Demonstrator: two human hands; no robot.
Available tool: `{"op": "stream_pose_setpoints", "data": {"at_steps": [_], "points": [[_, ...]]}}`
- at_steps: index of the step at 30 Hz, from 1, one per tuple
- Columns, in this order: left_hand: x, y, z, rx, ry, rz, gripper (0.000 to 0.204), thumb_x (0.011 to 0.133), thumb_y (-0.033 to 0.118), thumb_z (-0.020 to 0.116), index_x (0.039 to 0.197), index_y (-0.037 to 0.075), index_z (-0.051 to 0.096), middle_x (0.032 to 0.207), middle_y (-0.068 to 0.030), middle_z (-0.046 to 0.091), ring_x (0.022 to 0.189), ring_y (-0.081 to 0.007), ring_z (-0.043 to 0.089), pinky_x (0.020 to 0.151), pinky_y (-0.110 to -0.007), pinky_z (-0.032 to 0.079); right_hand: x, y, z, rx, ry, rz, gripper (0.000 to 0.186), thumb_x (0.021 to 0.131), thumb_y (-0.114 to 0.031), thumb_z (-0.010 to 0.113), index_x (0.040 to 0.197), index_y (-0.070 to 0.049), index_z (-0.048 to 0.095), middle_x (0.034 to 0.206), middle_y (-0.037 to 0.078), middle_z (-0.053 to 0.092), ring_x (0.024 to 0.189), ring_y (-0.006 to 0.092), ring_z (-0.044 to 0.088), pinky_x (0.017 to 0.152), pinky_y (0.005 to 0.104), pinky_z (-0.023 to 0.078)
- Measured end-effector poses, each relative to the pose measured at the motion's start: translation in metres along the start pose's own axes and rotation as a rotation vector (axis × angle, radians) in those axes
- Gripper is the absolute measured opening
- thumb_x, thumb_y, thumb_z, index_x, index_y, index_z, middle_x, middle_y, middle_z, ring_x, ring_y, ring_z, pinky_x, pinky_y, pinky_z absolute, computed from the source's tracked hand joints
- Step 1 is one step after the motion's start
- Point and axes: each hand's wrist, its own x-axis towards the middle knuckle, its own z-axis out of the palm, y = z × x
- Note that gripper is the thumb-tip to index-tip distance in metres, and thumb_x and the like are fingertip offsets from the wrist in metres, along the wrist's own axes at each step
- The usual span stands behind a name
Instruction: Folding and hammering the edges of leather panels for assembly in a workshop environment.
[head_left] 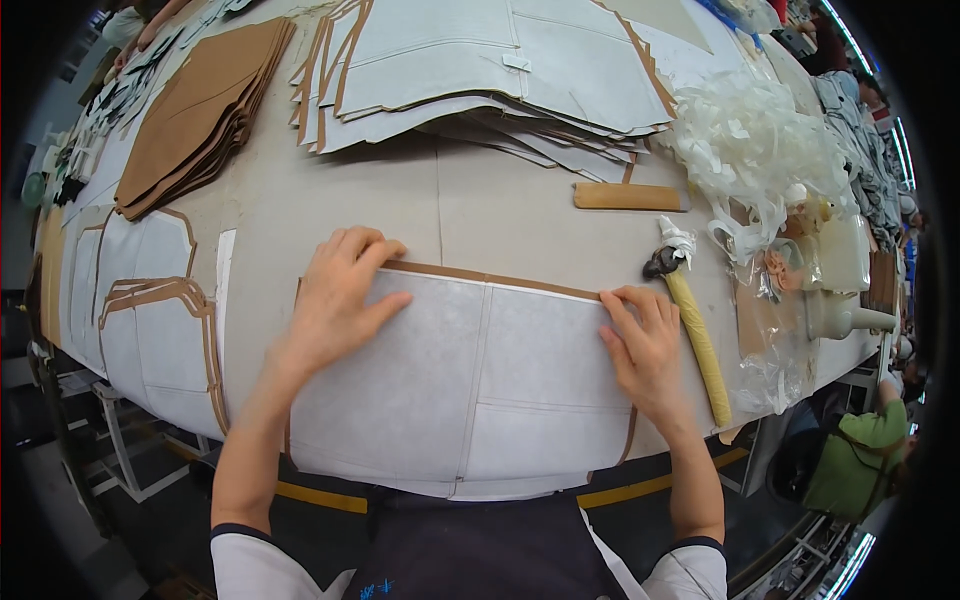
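Note:
A sewn panel (400, 390), pale grey-white on the upper face with brown edges and stitched seams, lies in front of me and overhangs the table's near edge. A brown strip (500, 281) runs along its far edge. My left hand (345, 285) rests at the far left corner, fingers bent over the brown strip and thumb stretched apart on the pale face. At the far right corner, my right hand (645, 345) touches the panel with its fingertips, thumb and forefinger apart. Just beyond the right hand lies a hammer (700, 345) with a yellow-wrapped handle and a black head.
Stacked pale panels (430, 55) lie at the back, brown pieces (210, 110) at the far left and more panels (160, 340) at near left. A tan bar (630, 197), crumpled translucent plastic (760, 140) and a plastic bottle (845, 318) lie right. Other people are around.

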Motion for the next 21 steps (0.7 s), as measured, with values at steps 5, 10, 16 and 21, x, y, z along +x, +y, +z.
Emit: {"op": "stream_pose_setpoints", "data": {"at_steps": [5,10,16,21], "points": [[0.030,-0.022,-0.030,-0.219,-0.484,-0.028,0.031,0.080,0.013,0.084,0.104,0.001,0.068,0.097,-0.0115,0.067,0.092,-0.0284,0.064,0.085,-0.038,0.052,0.031,0.007,-0.005,0.261,-0.067,0.016,0.053,0.084,-0.014,0.080,0.133,-0.001,0.065,0.125,0.016,0.060,0.116,0.0348,0.055,0.098,0.0441,0.045],[0.002,0.016,-0.099,-0.347,-0.324,0.038,0.019,0.083,0.008,0.081,0.097,0.000,0.071,0.092,-0.0110,0.068,0.086,-0.0258,0.064,0.079,-0.035,0.050,0.040,0.005,-0.020,0.340,-0.160,-0.044,0.047,0.082,-0.009,0.083,0.126,-0.003,0.069,0.108,0.008,0.067,0.103,0.0243,0.060,0.091,0.0363,0.047],[0.016,0.029,-0.260,0.140,0.064,0.304,0.017,0.092,0.008,0.074,0.109,0.005,0.073,0.094,-0.0032,0.071,0.088,-0.0132,0.066,0.079,-0.030,0.052,0.128,-0.017,-0.142,0.596,0.259,-0.230,0.022,0.085,-0.004,0.073,0.106,-0.002,0.075,0.088,0.000,0.074,0.079,0.0082,0.060,0.075,0.0260,0.049],[-0.028,0.073,-0.376,0.169,0.153,0.344,0.044,0.105,0.023,0.066,0.147,0.012,0.058,0.138,-0.0213,0.067,0.128,-0.0352,0.064,0.113,-0.045,0.050,0.136,-0.028,-0.249,0.219,0.792,-0.447,0.039,0.096,0.008,0.066,0.131,-0.008,0.074,0.118,0.003,0.077,0.108,0.0125,0.073,0.095,0.0285,0.060]]}}
